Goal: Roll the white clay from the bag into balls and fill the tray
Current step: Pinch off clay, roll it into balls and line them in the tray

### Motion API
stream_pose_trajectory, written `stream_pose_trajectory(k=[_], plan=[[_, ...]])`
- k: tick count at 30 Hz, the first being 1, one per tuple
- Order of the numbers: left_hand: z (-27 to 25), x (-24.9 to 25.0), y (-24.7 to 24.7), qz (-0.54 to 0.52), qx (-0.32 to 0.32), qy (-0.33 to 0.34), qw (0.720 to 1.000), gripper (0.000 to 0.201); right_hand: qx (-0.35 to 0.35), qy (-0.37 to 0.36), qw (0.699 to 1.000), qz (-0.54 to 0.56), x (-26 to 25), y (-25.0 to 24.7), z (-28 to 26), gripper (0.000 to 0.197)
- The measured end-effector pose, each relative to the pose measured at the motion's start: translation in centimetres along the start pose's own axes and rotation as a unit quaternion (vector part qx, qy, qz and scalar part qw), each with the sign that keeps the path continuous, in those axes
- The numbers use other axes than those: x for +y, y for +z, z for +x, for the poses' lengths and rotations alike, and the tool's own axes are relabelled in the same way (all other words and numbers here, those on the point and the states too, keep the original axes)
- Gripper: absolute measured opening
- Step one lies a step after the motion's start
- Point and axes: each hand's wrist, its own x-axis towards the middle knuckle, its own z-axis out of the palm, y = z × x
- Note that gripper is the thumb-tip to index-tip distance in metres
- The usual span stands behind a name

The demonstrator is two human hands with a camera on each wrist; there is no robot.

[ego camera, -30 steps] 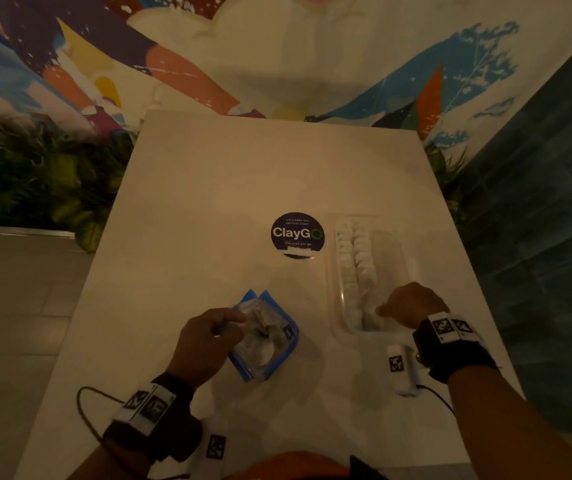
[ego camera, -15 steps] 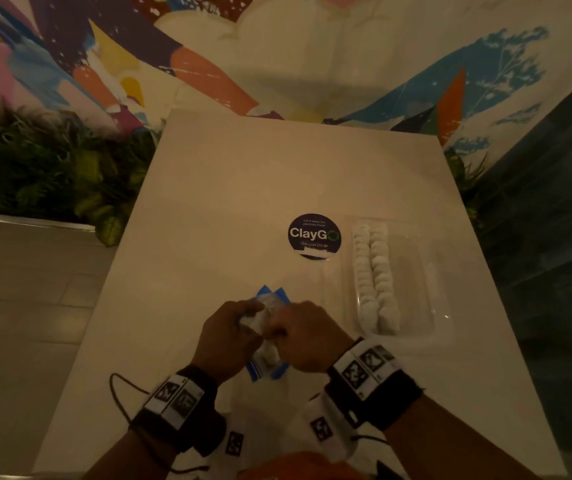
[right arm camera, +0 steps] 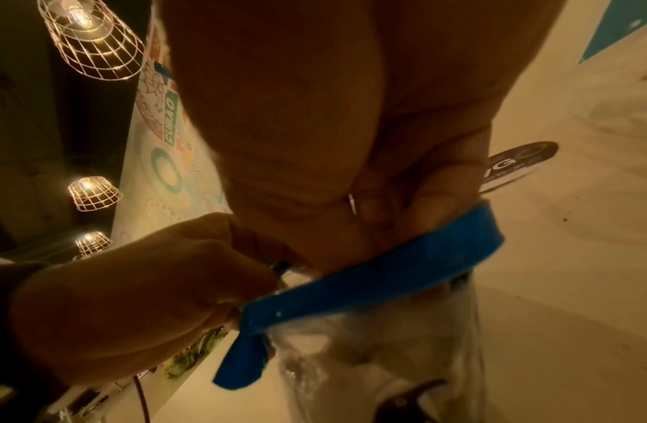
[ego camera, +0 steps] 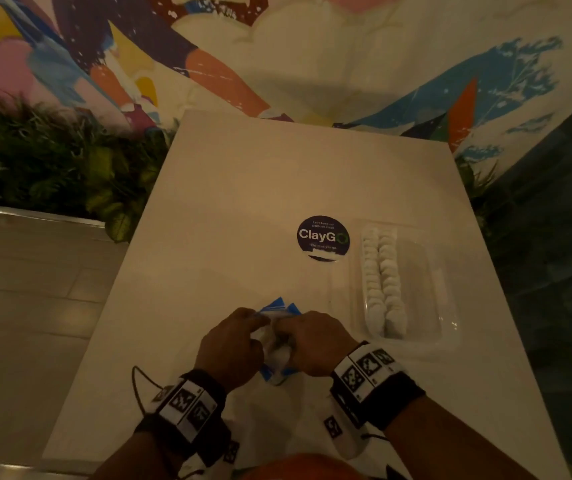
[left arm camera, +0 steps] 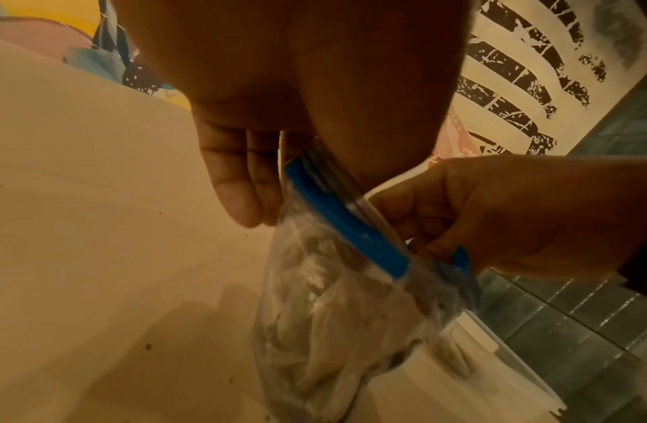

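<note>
A clear zip bag [ego camera: 276, 355] with a blue rim and white clay [left arm camera: 315, 329] inside hangs just above the white table near its front edge. My left hand [ego camera: 232, 344] pinches one side of the blue rim [left arm camera: 345, 226]. My right hand [ego camera: 315, 341] pinches the other side, its fingers [right arm camera: 434, 206] curled over the blue rim [right arm camera: 380, 280]. To the right lies a clear plastic tray [ego camera: 423, 282] holding two rows of white clay balls [ego camera: 383, 282] along its left half.
A dark round ClayGo sticker [ego camera: 323, 238] lies on the table [ego camera: 243, 202] left of the tray. Green plants [ego camera: 52, 168] stand past the table's left edge, a painted wall behind. Wire cage lamps [right arm camera: 90, 40] hang overhead.
My right hand left the tray and came over to the bag. Both hands now hold the bag's rim and have lifted it off the table.
</note>
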Motion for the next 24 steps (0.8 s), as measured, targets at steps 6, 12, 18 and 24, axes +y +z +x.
stream_pose_trajectory(k=[6,12,18,24], plan=[[-0.3,0.9,-0.9,-0.080,-0.023,0.017,0.996,0.050,-0.027,-0.032,0.999,-0.022,-0.4,-0.4,-0.6,0.041],[-0.1,0.2,-0.8,-0.112,-0.003,0.034,0.993,0.039,-0.029,-0.014,0.999,-0.042,-0.1,0.1,-0.3,0.024],[-0.1,-0.3,-0.4,-0.100,0.006,0.068,0.993,0.031,-0.040,0.016,0.997,0.058,0.7,-0.4,-0.2,0.029],[0.0,-0.4,-0.7,-0.156,-0.017,0.069,0.985,0.047,-0.005,0.004,0.987,0.161,1.0,-0.9,-0.5,0.022]])
